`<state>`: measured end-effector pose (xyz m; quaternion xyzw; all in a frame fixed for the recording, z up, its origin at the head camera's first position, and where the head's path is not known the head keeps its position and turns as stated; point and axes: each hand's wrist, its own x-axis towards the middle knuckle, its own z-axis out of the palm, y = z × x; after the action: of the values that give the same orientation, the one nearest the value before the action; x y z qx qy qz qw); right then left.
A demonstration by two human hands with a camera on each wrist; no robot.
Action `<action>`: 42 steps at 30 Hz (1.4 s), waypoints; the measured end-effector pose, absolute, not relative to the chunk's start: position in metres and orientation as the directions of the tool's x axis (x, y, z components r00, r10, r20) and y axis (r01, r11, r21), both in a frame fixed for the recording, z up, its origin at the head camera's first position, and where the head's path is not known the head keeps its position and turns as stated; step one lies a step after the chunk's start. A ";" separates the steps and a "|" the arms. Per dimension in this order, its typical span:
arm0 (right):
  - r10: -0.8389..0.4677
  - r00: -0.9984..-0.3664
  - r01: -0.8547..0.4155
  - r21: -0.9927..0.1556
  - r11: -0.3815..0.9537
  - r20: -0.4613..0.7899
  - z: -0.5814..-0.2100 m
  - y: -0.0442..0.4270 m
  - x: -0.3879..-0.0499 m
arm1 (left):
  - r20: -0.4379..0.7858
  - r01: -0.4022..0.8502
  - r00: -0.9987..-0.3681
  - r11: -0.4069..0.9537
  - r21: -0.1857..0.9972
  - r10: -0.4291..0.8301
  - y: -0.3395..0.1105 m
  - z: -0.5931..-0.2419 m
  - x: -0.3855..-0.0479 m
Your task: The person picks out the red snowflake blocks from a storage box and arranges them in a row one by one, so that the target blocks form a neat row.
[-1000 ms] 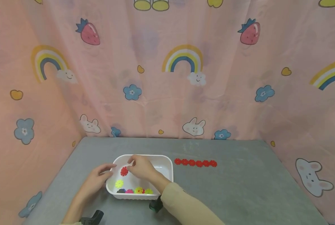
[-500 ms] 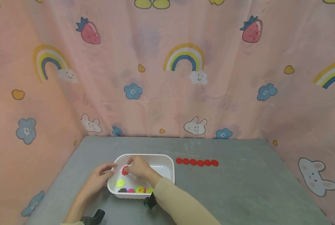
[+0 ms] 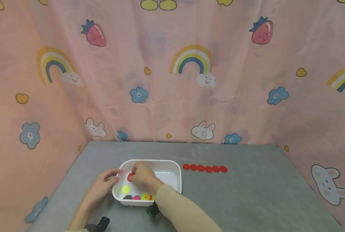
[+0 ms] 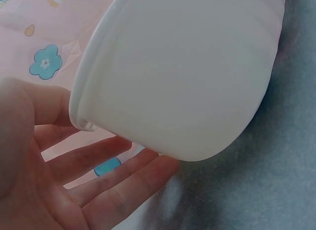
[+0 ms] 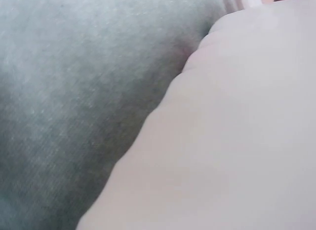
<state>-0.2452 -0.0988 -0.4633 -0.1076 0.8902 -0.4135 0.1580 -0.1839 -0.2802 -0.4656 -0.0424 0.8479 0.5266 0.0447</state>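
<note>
A white plastic tray [image 3: 177, 185] stands on the grey table. My left hand [image 3: 100, 187] holds its left end. In the left wrist view the thumb lies at the rim and the other fingers reach under the tray's outer wall [image 4: 182, 82]. Inside the tray, my right hand [image 3: 144, 175] pinches a red flower-shaped plastic disc [image 3: 129, 177], partly covered by the fingers. A yellow-green disc [image 3: 125, 189] lies just nearer. The right wrist view has only the tray's ribbed outer side [image 5: 222, 141] and the table, so the right fingers are hidden there.
Along the tray's near wall lie a dark disc [image 3: 127, 197], a pink disc [image 3: 136, 198] and a yellow disc [image 3: 145, 196], with more partly hidden. Right of the tray, several red discs [image 3: 208, 169] form a row. A patterned pink curtain [image 3: 161, 112] hangs behind the table.
My right hand's fingers have come onto the red disc, which was uncovered beside them a second ago. The left hand stays at the tray. The whole view has shifted slightly.
</note>
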 end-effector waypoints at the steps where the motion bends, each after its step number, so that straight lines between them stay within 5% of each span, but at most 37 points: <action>1: -0.325 -0.928 -0.079 -0.760 0.646 -0.180 -0.463 -0.099 -0.244 | -0.124 -0.123 -0.992 0.441 0.889 -0.026 -0.280 -0.466 -0.184; 16: -0.313 -0.931 -0.103 -0.690 0.716 -0.186 -0.469 -0.100 -0.238 | -0.138 -0.136 -0.990 0.437 0.889 -0.026 -0.279 -0.468 -0.181; 28: -0.374 -0.922 -0.245 -0.598 0.764 -0.100 -0.469 -0.102 -0.239 | -0.118 -0.108 -0.993 0.432 0.896 -0.004 -0.279 -0.466 -0.183; 42: -0.365 -0.912 -0.163 -0.651 0.741 -0.187 -0.463 -0.095 -0.237 | -0.127 -0.120 -0.992 0.429 0.895 -0.012 -0.278 -0.464 -0.183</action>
<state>-0.2366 -0.0952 -0.4630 -0.1434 0.9203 -0.3300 0.1532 -0.1833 -0.2779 -0.4635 -0.0389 0.8438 0.5328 0.0506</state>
